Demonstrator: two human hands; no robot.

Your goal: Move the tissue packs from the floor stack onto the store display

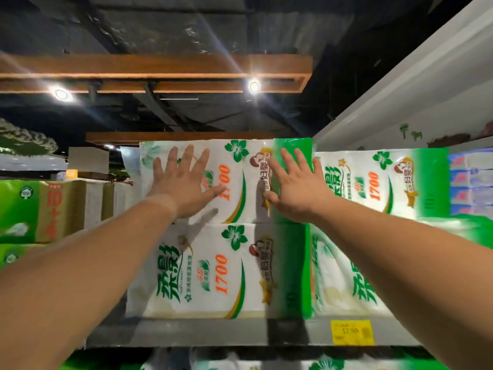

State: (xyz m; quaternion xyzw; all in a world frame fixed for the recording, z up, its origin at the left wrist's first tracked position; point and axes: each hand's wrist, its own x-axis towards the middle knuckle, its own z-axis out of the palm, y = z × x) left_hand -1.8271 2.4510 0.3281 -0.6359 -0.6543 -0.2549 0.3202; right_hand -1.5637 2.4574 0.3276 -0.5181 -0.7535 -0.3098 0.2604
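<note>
Left hand (pixel 181 182) and right hand (pixel 296 188) both flat, fingers spread, pressing the top tissue pack (pixel 234 166), which sits on a lower tissue pack (pixel 213 273) on the shelf (pixel 202 333).

Both forearms were bare, with no sleeve in view up to the picture's edge. The left hand (pixel 181 182) and the right hand (pixel 296 190) wore no glove. A paler band ran across the left wrist.

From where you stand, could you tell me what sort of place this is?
Most likely a shop aisle. Printed tissue packs are stacked on a shelf that carries a yellow price tag, with more boxed goods nearby. Both hands, left hand and right hand, press the top pack.
</note>
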